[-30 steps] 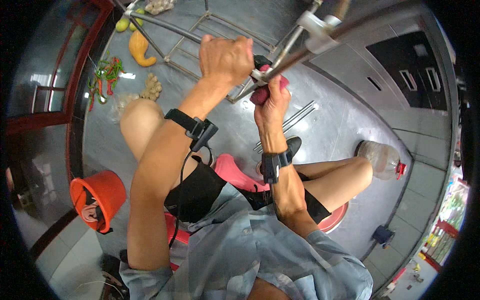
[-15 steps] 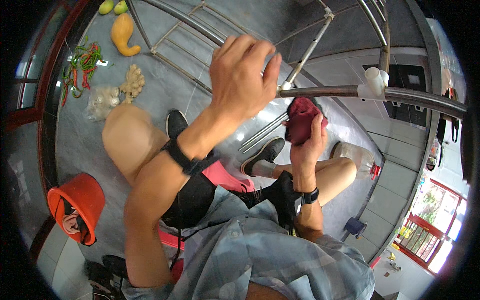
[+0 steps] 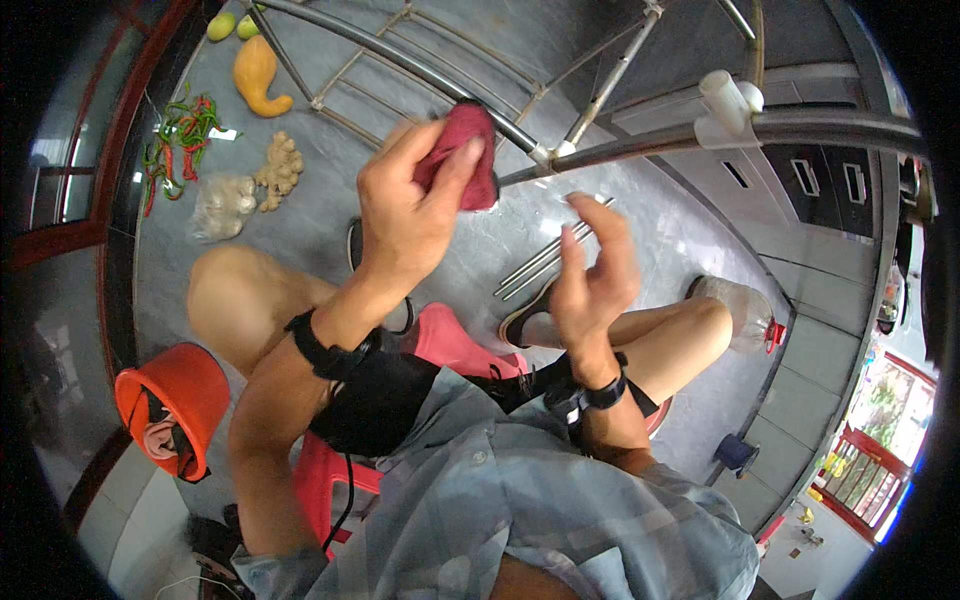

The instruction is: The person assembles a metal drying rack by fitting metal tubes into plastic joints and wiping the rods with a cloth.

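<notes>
My left hand (image 3: 400, 210) pinches a folded maroon cloth (image 3: 474, 165) between thumb and fingers. The cloth lies at the long metal tube (image 3: 395, 52) of a rack frame; whether it wraps right round the tube cannot be seen. To its right, my right hand (image 3: 597, 275) is held up with thumb and fingers apart and nothing in it, slightly smeared by motion. A white plastic connector (image 3: 725, 103) sits on the rack's right-hand tube (image 3: 835, 130). Below it on the floor, loose metal rods (image 3: 545, 262) lie between my right hand and my shoe.
On the floor at left are a yellow squash (image 3: 258, 78), red and green chilies (image 3: 185, 140), ginger (image 3: 280, 170) and a clear bag (image 3: 222, 205) of pale bulbs. A red bucket (image 3: 185, 390) with cloths stands lower left. A large plastic bottle (image 3: 735, 305) lies right, near a dark blue spool (image 3: 735, 453).
The maroon cloth has passed from my right hand to my left and moved left to the tube. My right hand has opened. The rack's right side has shifted slightly in view.
</notes>
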`<state>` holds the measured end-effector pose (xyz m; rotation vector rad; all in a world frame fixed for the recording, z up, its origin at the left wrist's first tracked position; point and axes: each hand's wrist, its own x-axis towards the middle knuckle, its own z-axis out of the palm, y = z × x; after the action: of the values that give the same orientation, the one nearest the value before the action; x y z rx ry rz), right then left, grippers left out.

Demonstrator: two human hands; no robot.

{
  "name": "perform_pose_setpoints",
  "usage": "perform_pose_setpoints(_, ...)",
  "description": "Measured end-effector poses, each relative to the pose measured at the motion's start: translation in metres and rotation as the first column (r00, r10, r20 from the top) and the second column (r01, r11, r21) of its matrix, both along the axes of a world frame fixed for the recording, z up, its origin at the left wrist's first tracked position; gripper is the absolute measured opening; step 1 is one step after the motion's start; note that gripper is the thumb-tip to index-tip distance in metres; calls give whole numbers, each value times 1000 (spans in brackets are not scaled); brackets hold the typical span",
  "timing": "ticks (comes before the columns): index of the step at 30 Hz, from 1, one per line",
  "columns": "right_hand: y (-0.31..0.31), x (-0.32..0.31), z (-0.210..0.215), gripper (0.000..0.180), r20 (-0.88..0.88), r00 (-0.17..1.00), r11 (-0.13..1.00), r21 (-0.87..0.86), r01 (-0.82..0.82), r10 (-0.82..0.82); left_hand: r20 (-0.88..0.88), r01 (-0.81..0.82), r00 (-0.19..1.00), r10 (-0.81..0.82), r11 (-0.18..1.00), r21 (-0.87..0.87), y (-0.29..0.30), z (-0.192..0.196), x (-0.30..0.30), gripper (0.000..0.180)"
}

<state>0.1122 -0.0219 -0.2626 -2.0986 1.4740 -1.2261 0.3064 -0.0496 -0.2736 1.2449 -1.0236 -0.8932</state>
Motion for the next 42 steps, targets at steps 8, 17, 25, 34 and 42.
perform_pose_setpoints(8,-66,-2,-61,45,642,717,836,527,-156,-271,458,-144,870,182,983,-118,-35,3,-63,32)
perform_pose_setpoints(17,-64,43,-110,56,771,610,908,371,-195,-184,-441,82,879,183,852,517,-43,8,-75,28)
perform_pose_setpoints(25,-62,47,-107,45,779,624,985,151,-88,-63,-296,166,954,53,728,665,-53,15,-72,25)
perform_pose_setpoints(34,-65,40,-140,48,836,529,911,321,-260,-144,-138,-11,990,43,974,227,-5,-42,-90,21)
perform_pose_setpoints(42,-64,32,-143,56,839,521,904,334,-268,-156,672,-146,669,317,943,-300,-10,11,-1,37)
